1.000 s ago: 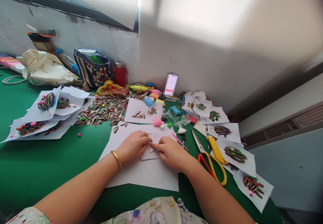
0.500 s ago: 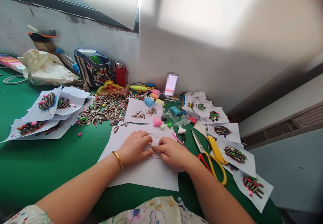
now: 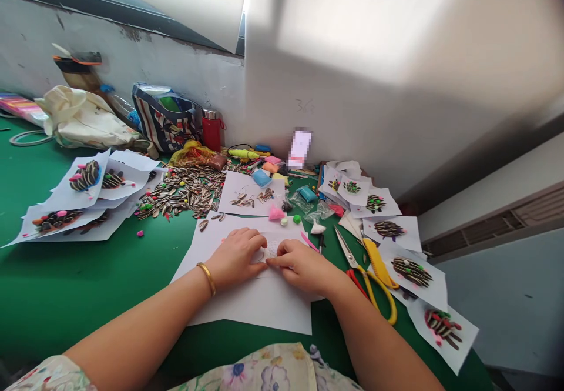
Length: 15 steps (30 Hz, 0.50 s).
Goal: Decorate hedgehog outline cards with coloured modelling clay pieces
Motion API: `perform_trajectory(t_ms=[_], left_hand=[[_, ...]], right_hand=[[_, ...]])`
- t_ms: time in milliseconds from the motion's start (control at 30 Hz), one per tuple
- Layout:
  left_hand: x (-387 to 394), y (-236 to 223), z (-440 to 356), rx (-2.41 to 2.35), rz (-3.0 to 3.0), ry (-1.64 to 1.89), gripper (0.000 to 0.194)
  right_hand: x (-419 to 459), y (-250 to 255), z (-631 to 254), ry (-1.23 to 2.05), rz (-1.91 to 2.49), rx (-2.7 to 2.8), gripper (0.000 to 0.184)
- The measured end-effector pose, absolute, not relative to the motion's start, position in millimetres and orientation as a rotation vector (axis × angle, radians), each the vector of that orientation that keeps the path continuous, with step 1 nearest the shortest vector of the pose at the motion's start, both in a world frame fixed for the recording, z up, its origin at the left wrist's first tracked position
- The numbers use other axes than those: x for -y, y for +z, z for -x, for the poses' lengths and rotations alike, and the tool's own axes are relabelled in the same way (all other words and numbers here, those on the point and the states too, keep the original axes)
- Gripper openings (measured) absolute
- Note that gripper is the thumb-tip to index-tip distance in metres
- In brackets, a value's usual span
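Note:
My left hand (image 3: 235, 257), with a gold bangle (image 3: 206, 278) on its wrist, and my right hand (image 3: 302, 267) meet over a small white paper slip (image 3: 272, 249). Their curled fingertips press on it and hide most of it. The slip lies on a large white paper sheet (image 3: 251, 303). Just beyond my hands sit a pink clay lump (image 3: 277, 213), a green clay ball (image 3: 296, 219) and a white clay piece (image 3: 317, 228).
Yellow-handled scissors (image 3: 372, 282) lie to my right on the green table mat (image 3: 79, 297). Sheets bearing seed-and-clay pictures (image 3: 86, 194) fan out on both sides. A heap of striped sunflower seeds (image 3: 185, 191) lies ahead, with clay packets, a striped bag and a red flask against the wall.
Both hands have closed in over the small slip and cover more of it. The view has shifted slightly.

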<state>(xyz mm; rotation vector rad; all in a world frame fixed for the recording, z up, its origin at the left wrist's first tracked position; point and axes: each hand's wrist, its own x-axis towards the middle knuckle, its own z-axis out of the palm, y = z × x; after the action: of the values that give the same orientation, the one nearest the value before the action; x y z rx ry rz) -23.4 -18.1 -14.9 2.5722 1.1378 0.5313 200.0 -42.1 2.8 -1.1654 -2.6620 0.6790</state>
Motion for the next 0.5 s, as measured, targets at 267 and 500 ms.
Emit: perform_trajectory(t_ms=[267,500], left_hand=[[18,-13,23,-1.131,-2.565,0.558,0.023],[9,-26,29,-1.212,-2.495,0.737,0.029]], right_hand=[[45,-2,-195,0.628,1.264,2.637,0.049],[39,-5,-198,0.661,1.42,2.355,0.044]])
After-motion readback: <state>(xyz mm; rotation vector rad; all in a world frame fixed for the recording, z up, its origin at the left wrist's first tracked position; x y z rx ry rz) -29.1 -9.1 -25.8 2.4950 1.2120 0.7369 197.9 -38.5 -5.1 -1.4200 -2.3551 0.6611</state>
